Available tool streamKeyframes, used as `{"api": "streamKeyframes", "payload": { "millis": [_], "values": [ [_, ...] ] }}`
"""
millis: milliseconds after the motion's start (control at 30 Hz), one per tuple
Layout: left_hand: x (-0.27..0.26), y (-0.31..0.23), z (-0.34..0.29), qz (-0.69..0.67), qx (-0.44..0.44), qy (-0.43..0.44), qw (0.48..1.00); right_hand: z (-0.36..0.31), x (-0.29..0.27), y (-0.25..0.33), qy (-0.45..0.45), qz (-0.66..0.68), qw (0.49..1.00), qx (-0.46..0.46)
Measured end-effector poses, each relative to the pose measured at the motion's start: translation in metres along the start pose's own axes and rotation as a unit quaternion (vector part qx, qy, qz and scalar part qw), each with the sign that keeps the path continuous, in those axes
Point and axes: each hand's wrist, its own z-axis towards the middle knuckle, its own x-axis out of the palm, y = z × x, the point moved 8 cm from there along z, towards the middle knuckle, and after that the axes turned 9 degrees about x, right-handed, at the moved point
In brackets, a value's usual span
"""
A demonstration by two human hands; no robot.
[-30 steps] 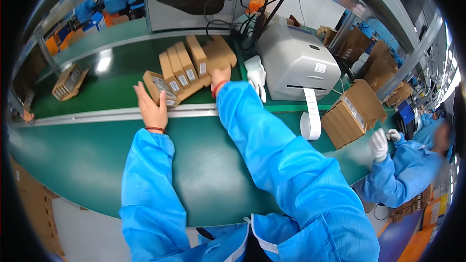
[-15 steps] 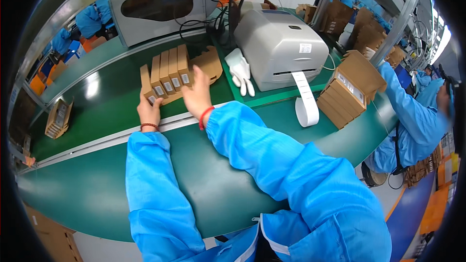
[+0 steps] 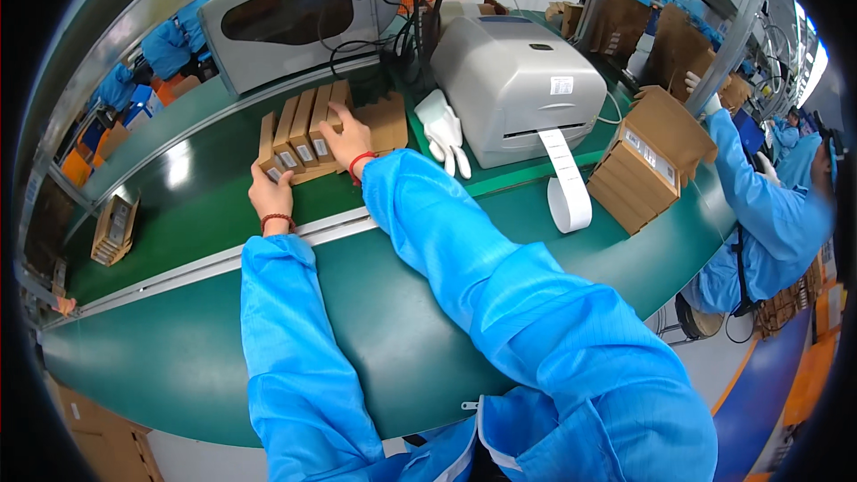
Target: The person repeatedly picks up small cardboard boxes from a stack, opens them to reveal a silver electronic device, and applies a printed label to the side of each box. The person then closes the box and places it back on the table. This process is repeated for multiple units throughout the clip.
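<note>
Table: nearest us, green, running under our blue sleeves (image 3: pixel 446 250); bare part at (image 3: pixel 375 330).
Rail: a metal strip (image 3: pixel 178 276) between the table and the green belt (image 3: pixel 210 180).
Left grip: our left hand (image 3: pixel 270 196) is closed around the near-left end of the row, thumb in front, touching the outermost box.
Right grip: our right hand (image 3: pixel 350 140) rests its fingers against the right end; they partly hide that box, so we cannot tell whether they are closed on it.
Boxes: the row (image 3: pixel 304 129) stands on the belt between our grips, beyond the left one and leftward of the right one. Each narrow box has its long axis pointing away from us; the row itself runs left to right. Both hands touch it, the left being nearer its front corner.
Flap: brown card (image 3: pixel 384 122), just right of the row.
Right pack: brown boxes (image 3: pixel 629 174) beside the paper strip (image 3: pixel 565 183).
Left pack: a smaller bundle (image 3: pixel 114 230), well apart on the belt.
Glove: white (image 3: pixel 443 134), beside the printer (image 3: pixel 522 89).
Machine: grey, dark-windowed (image 3: pixel 295 22), behind the row.
</note>
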Motion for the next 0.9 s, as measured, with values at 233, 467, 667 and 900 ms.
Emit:
{"api": "streamKeyframes", "payload": {
  "millis": [233, 467, 667, 900],
  "values": [
    [0.006, 0.008, 0.012, -0.011, 0.015, 0.027, 0.999, 0.014, 0.01, 0.008, 0.073, -0.048, 0.996, 0.01],
    [0.012, 0.019, -0.014, 0.03, 0.057, 0.12, 0.991, -0.112, -0.059, 0.11, 0.163, -0.104, 0.933, -0.303],
    [0.026, -0.022, -0.036, 0.257, 0.118, 0.259, 0.924, -0.225, -0.243, 0.168, 0.16, -0.236, 0.878, -0.384],
    [0.085, -0.047, -0.047, 0.374, 0.006, 0.347, 0.86, -0.245, -0.493, 0.132, -0.408, -0.209, 0.854, -0.244]
  ]
}}
